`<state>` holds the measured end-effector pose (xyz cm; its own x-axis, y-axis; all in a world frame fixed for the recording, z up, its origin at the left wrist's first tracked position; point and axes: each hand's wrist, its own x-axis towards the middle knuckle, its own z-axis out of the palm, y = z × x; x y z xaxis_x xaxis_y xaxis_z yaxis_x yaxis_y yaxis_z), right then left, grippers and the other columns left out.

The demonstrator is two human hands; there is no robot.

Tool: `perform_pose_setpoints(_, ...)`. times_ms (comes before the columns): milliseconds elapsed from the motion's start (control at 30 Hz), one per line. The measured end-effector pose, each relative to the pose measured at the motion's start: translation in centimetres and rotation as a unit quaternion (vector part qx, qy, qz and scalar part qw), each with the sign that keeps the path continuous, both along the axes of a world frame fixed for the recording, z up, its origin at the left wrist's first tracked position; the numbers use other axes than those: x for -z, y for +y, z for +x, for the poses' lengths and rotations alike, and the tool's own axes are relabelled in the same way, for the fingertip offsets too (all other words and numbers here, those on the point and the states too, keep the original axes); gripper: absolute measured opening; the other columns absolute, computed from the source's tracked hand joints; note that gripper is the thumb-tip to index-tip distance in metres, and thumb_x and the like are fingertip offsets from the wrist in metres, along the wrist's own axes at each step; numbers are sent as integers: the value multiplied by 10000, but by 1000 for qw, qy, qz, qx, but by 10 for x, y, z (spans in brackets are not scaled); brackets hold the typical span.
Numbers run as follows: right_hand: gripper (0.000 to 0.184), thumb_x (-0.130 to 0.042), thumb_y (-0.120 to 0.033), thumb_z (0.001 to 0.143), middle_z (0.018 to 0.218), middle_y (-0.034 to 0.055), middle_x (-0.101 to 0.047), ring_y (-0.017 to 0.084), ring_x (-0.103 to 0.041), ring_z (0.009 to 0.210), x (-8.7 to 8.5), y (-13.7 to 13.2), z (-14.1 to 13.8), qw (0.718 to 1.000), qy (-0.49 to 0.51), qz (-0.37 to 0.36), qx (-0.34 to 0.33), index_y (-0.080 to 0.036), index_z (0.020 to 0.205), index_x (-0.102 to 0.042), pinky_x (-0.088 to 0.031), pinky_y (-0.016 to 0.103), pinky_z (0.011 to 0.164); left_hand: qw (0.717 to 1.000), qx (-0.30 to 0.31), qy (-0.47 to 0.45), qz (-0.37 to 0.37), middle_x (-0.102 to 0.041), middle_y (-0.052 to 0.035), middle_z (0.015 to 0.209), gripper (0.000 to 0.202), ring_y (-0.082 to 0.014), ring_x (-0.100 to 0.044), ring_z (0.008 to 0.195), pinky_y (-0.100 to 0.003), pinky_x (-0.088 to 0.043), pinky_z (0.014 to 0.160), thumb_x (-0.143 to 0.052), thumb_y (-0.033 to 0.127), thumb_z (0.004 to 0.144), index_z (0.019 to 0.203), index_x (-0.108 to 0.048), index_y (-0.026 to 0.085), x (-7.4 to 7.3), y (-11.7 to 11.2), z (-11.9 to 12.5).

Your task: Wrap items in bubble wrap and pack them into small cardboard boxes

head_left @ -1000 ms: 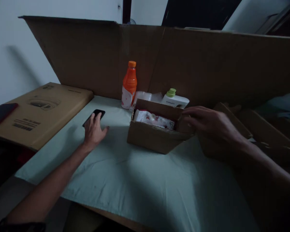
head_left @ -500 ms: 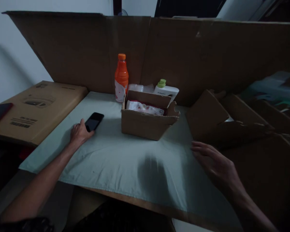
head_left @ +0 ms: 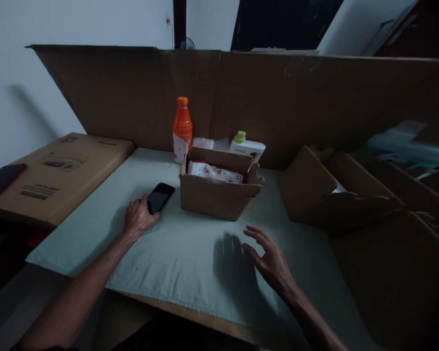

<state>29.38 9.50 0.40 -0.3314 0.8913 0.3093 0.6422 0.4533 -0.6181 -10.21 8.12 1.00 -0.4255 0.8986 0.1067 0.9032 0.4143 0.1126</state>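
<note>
My left hand (head_left: 138, 218) lies on the pale cloth and grips the near end of a black phone (head_left: 160, 197), which rests flat on the table. My right hand (head_left: 269, 261) hovers over the cloth with its fingers spread and holds nothing. It is in front of a small open cardboard box (head_left: 219, 195) that holds a white and red packet (head_left: 214, 172). Behind the box stand an orange bottle (head_left: 182, 129) and a white bottle with a green cap (head_left: 246, 145).
A tall cardboard sheet (head_left: 278, 97) walls off the back of the table. A flat printed carton (head_left: 58, 170) lies at the left with a dark phone (head_left: 3, 178) on it. Folded cardboard boxes (head_left: 336, 195) crowd the right side.
My right hand left the box's right flap, swung to the right edge, then came back toward the middle of the cloth. My left hand slid back and the phone moved closer to the box.
</note>
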Motion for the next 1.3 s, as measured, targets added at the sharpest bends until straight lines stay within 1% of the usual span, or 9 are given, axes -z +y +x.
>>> perform_pose_setpoints(133, 448, -603, -418, 911, 1379, 155, -606, 304, -611, 1236, -17, 15, -9, 996, 31, 75, 42, -238, 1321, -583, -581, 464, 868, 1000, 20, 1, 3, -671, -232, 1197, 720, -391, -603, 1155, -465, -481, 945, -544, 443, 805, 1408, -468, 55, 3, 14, 5)
perform_pose_setpoints(267, 604, -642, -422, 898, 1511, 175, -482, 361, -430, 1417, -72, 30, -33, 966, -4, 233, 113, -245, 1449, -468, -439, 548, 1057, 1000, 30, 9, 0, -666, -234, 1196, 754, -387, -602, 1154, -454, -481, 948, -546, 455, 810, 1433, -452, 41, 8, 16, 4)
perform_pose_setpoints(367, 405, -638, -379, 908, 1333, 135, -650, 358, -498, 1346, -109, 48, -46, 961, -99, 247, 70, -233, 1285, -612, -353, 534, 1099, 999, 37, 11, -2, -665, -231, 1205, 755, -388, -594, 1161, -459, -478, 967, -543, 460, 819, 1442, -450, 44, 10, 18, 0)
perform_pose_setpoints(433, 185, -582, -321, 942, 1104, 80, -747, 303, -613, 1166, -123, 60, -46, 965, -142, 222, 14, -238, 1067, -691, -366, 485, 1058, 999, 53, 2, -3, -662, -229, 1223, 761, -382, -587, 1173, -453, -476, 981, -548, 456, 819, 1449, -442, 43, 11, 21, -5)
perform_pose_setpoints(500, 181, -534, -293, 966, 959, 52, -764, 256, -655, 994, -129, 65, -39, 964, -164, 205, -33, -239, 917, -700, -392, 445, 998, 996, 83, -16, -6, -662, -217, 1243, 780, -371, -588, 1179, -440, -477, 986, -567, 450, 810, 1466, -425, 52, 12, 27, -11)
perform_pose_setpoints(700, 211, -509, -299, 974, 903, 45, -764, 244, -686, 893, -131, 42, 7, 959, -154, 219, -94, -276, 877, -695, -488, 419, 835, 977, 204, -67, -12, -640, -205, 1334, 869, -368, -580, 1216, -449, -447, 1040, -620, 376, 757, 1524, -355, 69, 13, 78, -20)
perform_pose_setpoints(1033, 176, -562, -282, 949, 1250, 39, -700, 305, -588, 1265, -118, 24, 31, 958, -144, 247, -19, -322, 919, -731, -542, 532, 992, 938, 322, -130, 17, -614, -109, 1415, 747, -279, -546, 1286, -369, -409, 1111, -601, 222, 717, 1454, -495, 156, 7, 188, 31)
perform_pose_setpoints(1167, 249, -629, -280, 928, 1379, 51, -618, 311, -576, 1286, -108, 16, 28, 962, -85, 257, 37, -348, 1162, -680, -526, 539, 1037, 952, 264, -144, 58, -589, -176, 1416, 655, -313, -500, 1349, -445, -346, 1167, -532, 176, 788, 1438, -497, 106, 7, 191, 39)
perform_pose_setpoints(1300, 619, -687, -362, 895, 1492, 115, -509, 324, -560, 1313, -83, 6, 37, 970, 4, 211, 124, -312, 1469, -460, -567, 489, 985, 949, 257, -164, 85, -530, -180, 1485, 685, -328, -460, 1400, -483, -324, 1201, -555, 189, 787, 1461, -461, 123, 11, 144, 39)
